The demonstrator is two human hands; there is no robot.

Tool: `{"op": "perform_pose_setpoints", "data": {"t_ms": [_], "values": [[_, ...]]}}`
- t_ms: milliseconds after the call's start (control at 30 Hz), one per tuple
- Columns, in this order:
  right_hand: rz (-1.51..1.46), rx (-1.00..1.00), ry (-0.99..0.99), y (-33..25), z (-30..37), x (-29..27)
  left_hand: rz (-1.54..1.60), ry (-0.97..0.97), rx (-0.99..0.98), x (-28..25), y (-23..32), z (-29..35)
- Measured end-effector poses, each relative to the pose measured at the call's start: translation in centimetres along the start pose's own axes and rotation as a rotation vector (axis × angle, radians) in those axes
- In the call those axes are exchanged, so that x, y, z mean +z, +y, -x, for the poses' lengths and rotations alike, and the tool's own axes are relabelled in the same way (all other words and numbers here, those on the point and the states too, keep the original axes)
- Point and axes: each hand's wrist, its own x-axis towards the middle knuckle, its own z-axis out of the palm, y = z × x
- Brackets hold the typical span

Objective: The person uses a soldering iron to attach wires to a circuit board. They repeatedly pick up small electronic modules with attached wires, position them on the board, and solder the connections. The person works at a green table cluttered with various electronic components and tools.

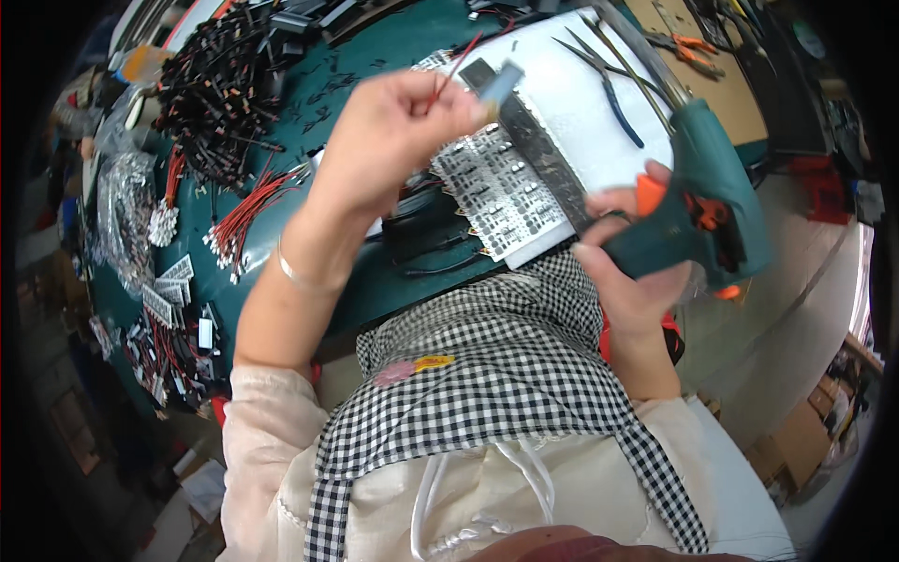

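2-handed, grips a green pistol-shaped tool [704,155] by its handle with curled fingers of the right hand [632,286], right of the circuit boards [501,187]; risks knocking the pliers [604,67] through a careless swing. Pinches a small piece [503,84] between thumb and fingers of the left hand [398,122], near the boards; risks dropping it through a loose pinch. Looks blue-grey, blocky, blurred, beside a thin red wire [456,66].

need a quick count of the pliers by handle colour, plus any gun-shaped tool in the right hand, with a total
Blue-handled pliers: 1
Orange-handled pliers: 1
Green gun-shaped tool in the right hand: 1
Total: 3
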Motion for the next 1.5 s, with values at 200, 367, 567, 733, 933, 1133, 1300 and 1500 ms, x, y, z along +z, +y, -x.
{"op": "perform_pose_setpoints", "data": {"t_ms": [200, 367, 567, 733, 933, 1133, 1300, 1500], "values": [[0.501, -0.288, -0.288, 0.0, -2.3, 1.3, 0.703, -0.096, -0.338, 3.3, -0.7, 4.5], [0.51, -0.281, -0.232, 3.4, -0.8, 1.0, 0.729, -0.137, -0.327, 4.0, -0.7, 4.8], [-0.02, -0.1, -0.091, 1.3, -1.2, 1.9, 0.155, 0.004, -0.001, 3.0, -1.5, 5.5], [-0.319, 0.142, 0.132, -0.1, -1.3, 1.3, -0.154, -0.014, 0.11, 3.2, -1.0, 6.6], [-0.544, 0.182, 0.12, 0.3, -1.0, 0.5, 0.025, 0.022, 0.14, 3.6, -0.6, 7.1], [-0.602, 0.194, 0.068, 0.4, -0.9, 0.4, -0.026, 0.002, 0.135, 3.6, 0.2, 7.2], [-0.611, 0.204, 0.022, 0.4, -1.0, 0.4, 0.007, 0.027, 0.216, 4.0, -0.5, 6.9], [-0.606, 0.206, 0.024, 0.4, -1.0, 0.5, 0.008, 0.044, 0.201, 4.2, -0.6, 7.1]]}}
